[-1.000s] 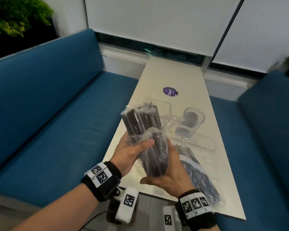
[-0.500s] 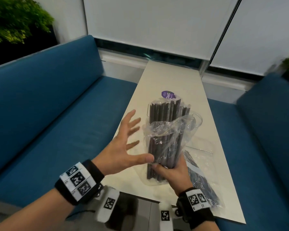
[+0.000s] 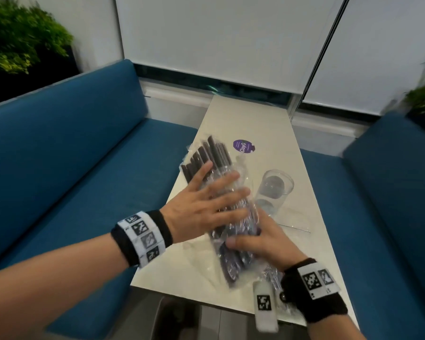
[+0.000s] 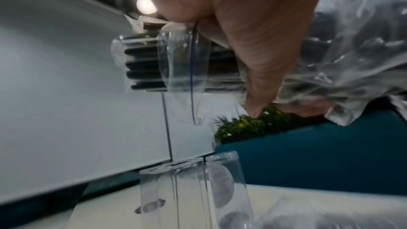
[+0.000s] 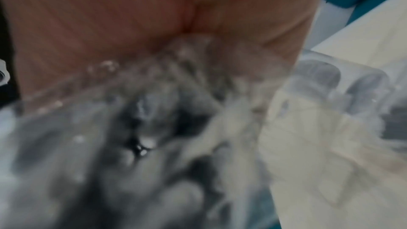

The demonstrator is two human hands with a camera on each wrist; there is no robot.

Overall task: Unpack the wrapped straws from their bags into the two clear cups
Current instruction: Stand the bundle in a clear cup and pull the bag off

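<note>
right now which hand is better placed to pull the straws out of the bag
Left, probably. The left hand lies open with straight fingers across the straws near where they stick out of the bag. The right hand grips the bag's lower end, steadying it.

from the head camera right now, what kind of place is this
Probably a booth seat in a cafe or office lounge. Blue upholstered benches flank a narrow pale table that runs up to a window with a drawn roller blind, and potted greenery sits behind the left bench.
</note>
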